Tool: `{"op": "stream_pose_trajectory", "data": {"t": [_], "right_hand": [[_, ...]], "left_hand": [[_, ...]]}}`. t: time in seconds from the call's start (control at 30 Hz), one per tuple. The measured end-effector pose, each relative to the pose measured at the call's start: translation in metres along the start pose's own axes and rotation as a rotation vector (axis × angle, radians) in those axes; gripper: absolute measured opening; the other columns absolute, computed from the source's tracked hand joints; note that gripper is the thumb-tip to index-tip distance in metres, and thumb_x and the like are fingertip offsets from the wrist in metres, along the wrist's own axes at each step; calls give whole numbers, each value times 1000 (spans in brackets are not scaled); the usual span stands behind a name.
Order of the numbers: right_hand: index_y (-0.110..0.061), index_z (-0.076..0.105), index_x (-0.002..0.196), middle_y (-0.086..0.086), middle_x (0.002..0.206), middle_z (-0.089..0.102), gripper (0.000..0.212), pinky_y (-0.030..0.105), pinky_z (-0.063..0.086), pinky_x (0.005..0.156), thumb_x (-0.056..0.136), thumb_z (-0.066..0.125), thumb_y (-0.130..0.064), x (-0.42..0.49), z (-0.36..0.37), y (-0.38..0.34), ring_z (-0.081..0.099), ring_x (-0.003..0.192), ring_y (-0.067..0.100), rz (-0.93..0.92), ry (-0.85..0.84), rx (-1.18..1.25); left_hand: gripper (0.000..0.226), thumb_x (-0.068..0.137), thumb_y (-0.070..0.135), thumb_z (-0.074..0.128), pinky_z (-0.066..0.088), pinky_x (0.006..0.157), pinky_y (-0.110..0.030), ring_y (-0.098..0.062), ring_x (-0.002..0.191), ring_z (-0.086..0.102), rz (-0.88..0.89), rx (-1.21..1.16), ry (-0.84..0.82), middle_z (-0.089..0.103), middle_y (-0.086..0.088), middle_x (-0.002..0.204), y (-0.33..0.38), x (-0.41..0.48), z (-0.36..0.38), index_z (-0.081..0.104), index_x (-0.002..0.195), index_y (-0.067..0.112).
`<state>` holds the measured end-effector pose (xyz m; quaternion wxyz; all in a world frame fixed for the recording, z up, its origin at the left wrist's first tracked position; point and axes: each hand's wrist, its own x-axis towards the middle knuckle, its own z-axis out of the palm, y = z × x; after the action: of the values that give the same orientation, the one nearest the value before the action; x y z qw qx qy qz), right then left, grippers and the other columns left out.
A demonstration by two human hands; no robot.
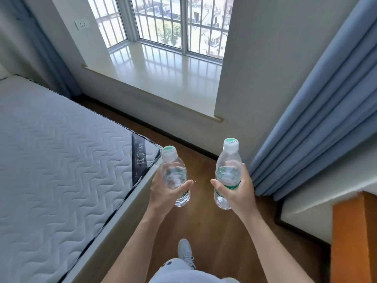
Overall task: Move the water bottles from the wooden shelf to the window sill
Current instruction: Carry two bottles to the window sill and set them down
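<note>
clear water bottles (228, 160) in both hands (241, 194)

2 water bottles (173, 174) (227, 158) (both capped), 2 hands (163, 194) (239, 194) — 1 mattress (51, 160), 1 window sill (159, 74).

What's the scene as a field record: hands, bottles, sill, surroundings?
left hand: grips left bottle round its body
right hand: grips right bottle round its body
bottles: clear, white caps on, roughly upright, apart from each other
window sill: ahead of both hands, beyond the bottles
status: both bottles carried above the wooden floor, not yet set on the sill
surroundings: mattress on the left, blue curtain on the right
</note>
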<state>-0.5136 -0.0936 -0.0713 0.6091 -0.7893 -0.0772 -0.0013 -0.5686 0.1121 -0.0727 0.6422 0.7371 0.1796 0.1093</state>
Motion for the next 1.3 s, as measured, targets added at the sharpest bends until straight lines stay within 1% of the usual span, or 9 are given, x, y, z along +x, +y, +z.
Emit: {"op": "stream_pose_trajectory", "data": {"t": [0.2,0.37,0.5,0.63,0.77,0.97,1.03,1.17,1.3], "right_hand": [[-31,55,108,-25,98,61,53,36,56,83,69,89,-26,95,49,-13,64,93,8,-20,-21,-33],[-38,52,107,-25,99,61,54,32,57,82,69,89,-32,153,76,-11,64,94,9,-32,-69,-35],[-40,50,107,-25,101,59,55,17,55,77,70,88,-31,205,95,-6,64,97,5,-57,-117,-38],[-38,51,109,-18,104,61,55,15,55,75,70,89,-30,273,109,4,64,97,4,-64,-159,-14],[-38,52,107,-15,104,61,55,12,53,72,69,90,-25,356,120,10,64,95,0,-69,-195,4],[-32,51,113,-9,105,62,59,15,53,70,69,90,-26,485,130,9,65,94,4,-77,-315,29],[-31,50,115,-9,105,62,61,17,54,71,69,90,-31,520,135,10,65,94,5,-95,-342,7],[-30,50,114,-8,102,64,62,19,52,73,67,89,-40,572,152,14,66,93,9,-90,-383,-10],[-30,51,112,-6,100,66,61,33,58,79,65,87,-45,609,179,18,67,92,11,-78,-455,-3]], "left_hand": [[63,63,23,91,55,74,-19,-7,91,68,26,12,54,67,8,102,13,89,-16,58,116,20],[71,58,33,91,58,78,-26,-11,94,69,-11,-5,99,67,6,105,14,148,-24,56,119,23],[64,64,20,91,57,74,-25,-11,92,69,-22,5,138,67,2,104,13,197,-24,56,117,22],[69,63,25,92,59,77,-27,-12,94,68,-30,14,181,66,0,107,13,257,-18,54,121,21],[63,65,21,90,58,76,-25,-7,93,67,-14,12,227,66,11,102,24,327,-3,56,117,21],[61,59,38,90,59,84,-39,-8,95,67,-50,-17,309,65,20,98,40,433,20,58,110,31],[58,63,31,91,59,86,-40,-6,95,66,-57,-33,337,64,21,97,45,461,27,57,110,32],[55,67,19,89,57,86,-35,-6,97,66,-63,-50,402,64,20,98,49,504,30,58,111,28],[55,67,16,88,56,80,-24,-4,98,64,-55,-41,487,63,13,104,48,533,19,57,113,25]]}}
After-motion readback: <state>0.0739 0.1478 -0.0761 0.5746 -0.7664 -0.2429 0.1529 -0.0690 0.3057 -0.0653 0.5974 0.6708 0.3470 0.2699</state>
